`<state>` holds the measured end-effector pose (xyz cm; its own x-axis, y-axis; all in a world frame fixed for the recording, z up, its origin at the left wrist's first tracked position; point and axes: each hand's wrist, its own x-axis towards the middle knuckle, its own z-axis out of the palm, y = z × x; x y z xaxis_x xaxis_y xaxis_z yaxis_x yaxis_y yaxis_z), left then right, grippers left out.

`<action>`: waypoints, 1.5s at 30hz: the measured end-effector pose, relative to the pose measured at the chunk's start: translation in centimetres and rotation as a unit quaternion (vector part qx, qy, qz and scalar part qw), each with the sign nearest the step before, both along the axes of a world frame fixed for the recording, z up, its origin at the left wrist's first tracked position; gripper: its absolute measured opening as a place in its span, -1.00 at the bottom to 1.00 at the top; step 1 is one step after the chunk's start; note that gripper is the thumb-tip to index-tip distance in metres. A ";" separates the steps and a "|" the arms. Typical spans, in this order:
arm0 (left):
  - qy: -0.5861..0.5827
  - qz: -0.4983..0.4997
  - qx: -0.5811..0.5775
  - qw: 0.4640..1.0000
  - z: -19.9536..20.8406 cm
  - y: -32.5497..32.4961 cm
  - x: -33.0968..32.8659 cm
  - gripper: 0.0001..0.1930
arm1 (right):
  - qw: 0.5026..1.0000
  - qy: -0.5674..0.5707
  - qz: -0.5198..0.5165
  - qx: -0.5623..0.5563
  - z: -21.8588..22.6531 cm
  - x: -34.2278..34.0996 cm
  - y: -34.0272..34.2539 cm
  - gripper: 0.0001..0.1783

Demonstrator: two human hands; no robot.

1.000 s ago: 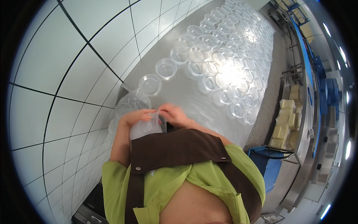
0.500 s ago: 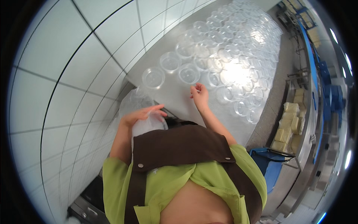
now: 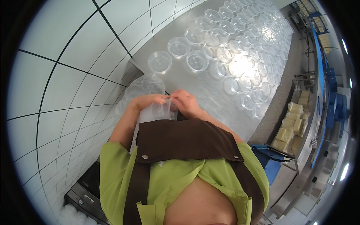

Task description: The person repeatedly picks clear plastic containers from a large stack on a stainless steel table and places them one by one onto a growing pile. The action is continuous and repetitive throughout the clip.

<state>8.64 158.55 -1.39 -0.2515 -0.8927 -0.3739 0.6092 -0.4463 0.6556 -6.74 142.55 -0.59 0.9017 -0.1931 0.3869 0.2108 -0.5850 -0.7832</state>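
Observation:
A nested stack of clear plastic bowls (image 3: 159, 111) lies sideways against my front, partly hidden by the apron. My left hand (image 3: 149, 100) is closed over the top of the stack. At the stack's right end, my right hand (image 3: 186, 103) has its fingers bent and pinched at the rim of the end bowl. Both hands' fingertips nearly meet there. A thin clear plastic bag (image 3: 144, 84) lies crumpled just beyond my left hand. Nearest on the table stand separate open bowls, among them a clear bowl (image 3: 160, 62) at the left and another bowl (image 3: 197, 60) beside it.
The metal table (image 3: 225, 116) carries many bowls in rows toward the far right. A white tiled wall (image 3: 78, 75) runs along the left. Across the floor at right, a metal cart holds pale yellow blocks (image 3: 290, 123), with a blue bin (image 3: 272, 165) nearby.
My right hand has come back from the bowls on the table to the end of the stack. My left hand's fingers have closed down on the stack.

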 end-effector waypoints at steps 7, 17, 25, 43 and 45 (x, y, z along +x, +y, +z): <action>-0.067 0.064 -0.055 0.994 0.7 2.0 -0.1 -0.39 | 0.903 0.296 -0.236 0.202 -4.4 1.6 -5.5 -0.81; -0.150 0.060 -0.014 0.987 0.3 0.2 -0.6 -0.61 | 0.980 0.142 -0.114 0.076 -0.3 0.2 -1.9 -0.65; -0.250 -0.012 0.020 0.968 0.3 -2.4 -0.1 -0.55 | 0.948 0.174 -0.159 0.213 -1.5 -3.4 -4.4 -0.88; -0.017 0.036 -0.019 0.999 2.7 -4.2 -4.3 -0.34 | 0.978 0.140 -0.074 0.134 0.7 -6.9 -4.7 -0.71; -0.040 0.028 -0.038 0.998 1.9 -6.0 -5.1 -0.38 | 0.996 0.059 -0.037 0.060 0.9 -5.8 -3.0 -0.72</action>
<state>3.59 152.58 0.56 -0.1727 -0.9310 -0.3215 0.5758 -0.3603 0.7339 -12.56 139.55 0.33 0.9213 -0.2988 0.2488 0.0730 -0.4955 -0.8655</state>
